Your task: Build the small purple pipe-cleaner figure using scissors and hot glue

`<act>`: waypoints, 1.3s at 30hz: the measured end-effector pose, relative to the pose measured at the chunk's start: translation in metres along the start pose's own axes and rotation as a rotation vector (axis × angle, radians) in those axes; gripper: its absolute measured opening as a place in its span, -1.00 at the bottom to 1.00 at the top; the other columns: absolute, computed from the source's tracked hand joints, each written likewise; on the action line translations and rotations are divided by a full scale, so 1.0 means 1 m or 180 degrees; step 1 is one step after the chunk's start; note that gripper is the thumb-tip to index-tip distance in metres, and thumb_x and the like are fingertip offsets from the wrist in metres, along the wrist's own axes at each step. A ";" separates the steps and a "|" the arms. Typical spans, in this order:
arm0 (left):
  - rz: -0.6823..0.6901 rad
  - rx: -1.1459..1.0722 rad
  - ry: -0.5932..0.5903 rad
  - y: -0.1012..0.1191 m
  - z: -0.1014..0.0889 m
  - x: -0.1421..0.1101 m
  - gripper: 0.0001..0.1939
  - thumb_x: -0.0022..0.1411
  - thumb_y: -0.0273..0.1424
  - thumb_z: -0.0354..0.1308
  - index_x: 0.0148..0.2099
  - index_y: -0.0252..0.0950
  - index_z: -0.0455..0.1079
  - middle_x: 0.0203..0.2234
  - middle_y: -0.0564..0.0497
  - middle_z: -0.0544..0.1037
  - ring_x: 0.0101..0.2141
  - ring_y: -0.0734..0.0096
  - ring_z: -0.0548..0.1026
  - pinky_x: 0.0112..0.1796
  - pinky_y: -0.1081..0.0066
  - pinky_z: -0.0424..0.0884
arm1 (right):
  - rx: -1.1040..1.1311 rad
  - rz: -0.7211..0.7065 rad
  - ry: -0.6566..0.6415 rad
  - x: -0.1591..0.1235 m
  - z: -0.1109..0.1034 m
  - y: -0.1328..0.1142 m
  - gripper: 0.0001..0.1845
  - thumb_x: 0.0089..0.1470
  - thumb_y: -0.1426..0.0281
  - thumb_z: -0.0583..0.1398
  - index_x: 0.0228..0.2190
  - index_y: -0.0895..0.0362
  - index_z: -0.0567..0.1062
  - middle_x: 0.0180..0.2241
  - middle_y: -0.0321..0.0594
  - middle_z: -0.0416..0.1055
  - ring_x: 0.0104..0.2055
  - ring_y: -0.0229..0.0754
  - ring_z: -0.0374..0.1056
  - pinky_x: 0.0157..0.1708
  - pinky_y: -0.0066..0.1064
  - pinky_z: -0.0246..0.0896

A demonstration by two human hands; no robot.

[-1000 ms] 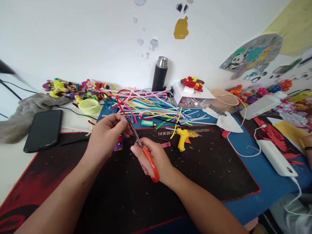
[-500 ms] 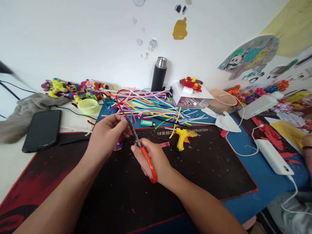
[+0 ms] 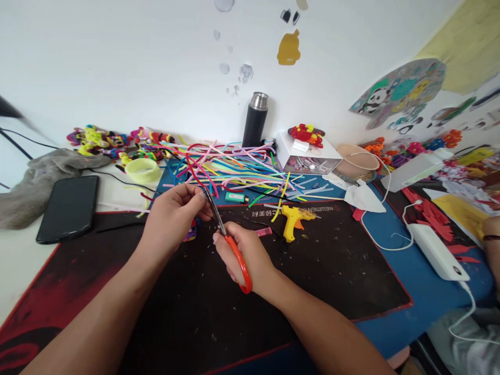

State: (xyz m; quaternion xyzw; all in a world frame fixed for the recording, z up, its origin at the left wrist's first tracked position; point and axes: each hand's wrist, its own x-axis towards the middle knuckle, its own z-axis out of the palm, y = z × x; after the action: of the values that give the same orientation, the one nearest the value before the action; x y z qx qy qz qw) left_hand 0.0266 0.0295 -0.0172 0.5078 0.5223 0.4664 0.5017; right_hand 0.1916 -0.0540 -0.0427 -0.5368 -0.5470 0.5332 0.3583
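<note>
My right hand point(image 3: 248, 258) grips a pair of scissors point(image 3: 239, 260) by the red-orange handles, its metal blades pointing up and left. The blades look closed, or nearly so. Their tips lie beside the fingertips of my left hand point(image 3: 175, 211), which is closed in a pinch. A red pipe cleaner point(image 3: 191, 167) runs down in a curve to the pinch and the blade tips; its held end is hidden by the fingers. Just below the left fingers sits a small purple, multicoloured item point(image 3: 191, 232), partly covered by the hand.
Loose pipe cleaners point(image 3: 242, 169) lie heaped behind my hands. A yellow glue gun point(image 3: 295, 221) and a pink piece point(image 3: 264, 232) rest on the black mat point(image 3: 312, 291). A black flask point(image 3: 255, 122) stands by the wall; a phone point(image 3: 70, 208) lies left. Another person's arm point(image 3: 492, 229) shows far right.
My hands and the scissors have barely moved, with only a tiny shift to the right. The red pipe cleaner keeps its curve between the fingers and the heap.
</note>
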 end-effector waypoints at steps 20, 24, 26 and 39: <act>-0.0029 0.0336 0.0098 -0.001 0.000 0.001 -0.89 0.21 -0.32 0.32 -0.34 -0.19 0.49 -0.52 0.02 0.67 -0.50 0.27 0.66 -0.37 0.35 0.65 | -0.0133 0.0122 0.0036 -0.001 0.001 -0.001 -0.75 0.42 0.25 0.18 -0.34 0.01 0.34 -0.62 -0.51 0.17 -0.66 -0.30 0.17 -0.59 -0.46 0.03; -0.0014 0.0479 0.0122 0.000 0.001 0.000 -0.89 0.22 -0.31 0.30 -0.35 -0.18 0.48 -0.53 0.03 0.67 -0.50 0.28 0.67 -0.37 0.37 0.63 | -0.0140 0.0142 0.0061 -0.001 0.002 -0.002 -0.76 0.42 0.25 0.18 -0.34 0.01 0.35 -0.61 -0.50 0.17 -0.66 -0.31 0.17 -0.59 -0.47 0.02; -0.0005 0.0523 0.0118 0.000 0.000 0.000 -0.88 0.22 -0.30 0.29 -0.35 -0.18 0.48 -0.52 0.03 0.68 -0.48 0.26 0.68 -0.36 0.36 0.63 | -0.0166 0.0134 0.0048 -0.001 0.002 -0.001 -0.77 0.42 0.25 0.18 -0.33 0.01 0.36 -0.61 -0.50 0.18 -0.65 -0.30 0.18 -0.58 -0.47 0.02; 0.0097 0.0899 0.0197 0.011 0.001 -0.006 -0.92 0.17 -0.33 0.24 -0.39 -0.16 0.50 -0.59 0.07 0.61 -0.54 0.31 0.59 -0.47 0.41 0.48 | -0.0242 0.0219 0.0069 -0.002 0.003 -0.004 -0.77 0.42 0.23 0.19 -0.31 0.01 0.40 -0.60 -0.47 0.20 -0.63 -0.27 0.24 -0.57 -0.46 0.08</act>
State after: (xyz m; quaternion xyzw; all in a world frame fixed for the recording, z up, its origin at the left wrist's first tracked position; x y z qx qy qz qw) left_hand 0.0280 0.0241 -0.0057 0.5666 0.5902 0.4113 0.4018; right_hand 0.1885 -0.0558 -0.0391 -0.5743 -0.5441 0.5182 0.3250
